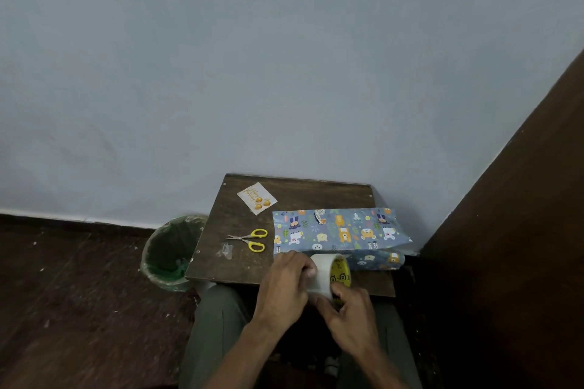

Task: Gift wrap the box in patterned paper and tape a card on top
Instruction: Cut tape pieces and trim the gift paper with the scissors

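At the near edge of the tabletop [240, 265], I had both hands clamped on the tape roll [328, 275]: left hand [284, 287] on its rim, right hand [350, 316] beneath. The wrapped box [338, 234] lay just beyond my grip, long axis left-to-right; the card [257, 198] sat farther off, nearer my left.

Both forearms were bare, with no sleeve reaching into view at either arm. The left hand [286, 283] and the right hand [350, 314] carried no glove, and no ring, watch or bracelet could be made out on the fingers or wrists. The legs were covered by grey-green trousers [215, 325] of plain cloth without a visible pattern; a straight pressed crease or seam ran lengthwise down the front of the left trouser leg. The right trouser leg appeared in the same muted cloth, largely shadowed. Nothing of any upper garment showed.
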